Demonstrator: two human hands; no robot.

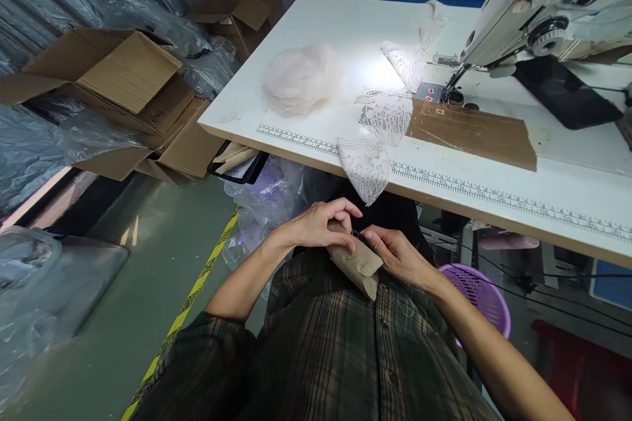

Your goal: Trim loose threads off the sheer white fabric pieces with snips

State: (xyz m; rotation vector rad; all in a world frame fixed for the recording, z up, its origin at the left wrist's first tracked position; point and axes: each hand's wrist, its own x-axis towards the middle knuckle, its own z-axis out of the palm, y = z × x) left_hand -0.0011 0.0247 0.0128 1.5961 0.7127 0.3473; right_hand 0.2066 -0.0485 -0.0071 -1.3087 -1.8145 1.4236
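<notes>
Low in front of my shirt, below the table's front edge, is a curled piece of beige card or stiff paper point(356, 263) with loose thread on it. My left hand point(328, 223) grips its upper left part, thumb lying on the face and fingers bent over the top. At the upper right edge, my right hand point(395, 253) is closed on it with thumb and bent fingers. Something small and dark shows between the fingertips, too small to name. A chain of white lace pieces point(368, 168) hangs over the table edge just above my hands.
On the white table point(237, 115) are a pile of sheer pale fabric point(299, 79), a sewing machine point(548, 26), a brown card strip point(474, 131) and a black phone point(567, 92). Cardboard boxes point(133, 72) stand left; a purple basket point(481, 296) is below right.
</notes>
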